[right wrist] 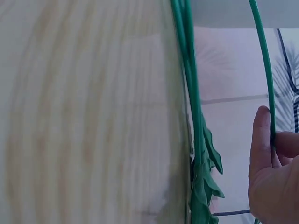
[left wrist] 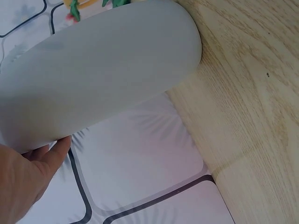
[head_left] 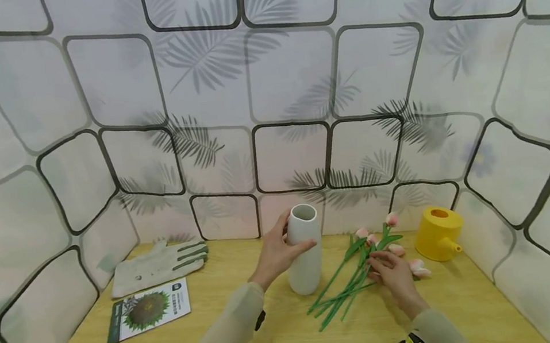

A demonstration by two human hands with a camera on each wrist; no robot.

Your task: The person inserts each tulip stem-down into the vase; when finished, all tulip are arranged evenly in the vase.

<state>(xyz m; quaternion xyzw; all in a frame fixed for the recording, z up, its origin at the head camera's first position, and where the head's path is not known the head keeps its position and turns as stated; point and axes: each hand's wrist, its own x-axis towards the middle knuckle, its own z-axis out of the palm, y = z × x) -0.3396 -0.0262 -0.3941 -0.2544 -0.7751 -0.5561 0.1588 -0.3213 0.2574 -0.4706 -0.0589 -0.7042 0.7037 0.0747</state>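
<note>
A tall white vase [head_left: 305,263] stands upright on the wooden table. My left hand [head_left: 279,254] holds its upper part, with the thumb across the front and the fingers around the far side. In the left wrist view, the fingertips touch the side of the vase [left wrist: 107,70]. Right of it lie several pale pink tulips [head_left: 391,219] with crossing green stems. Over these flowers, my right hand [head_left: 398,280] pinches one stem [right wrist: 265,60] between thumb and fingers, as the right wrist view shows. The other stems [right wrist: 192,88] lie on the table there.
A yellow watering can [head_left: 437,236] stands at the back right, its spout toward the front. Grey-white gloves [head_left: 154,268] lie at the back left, behind a flat packet [head_left: 149,309] with a plant picture. Patterned walls [head_left: 229,218] border the table [head_left: 297,336].
</note>
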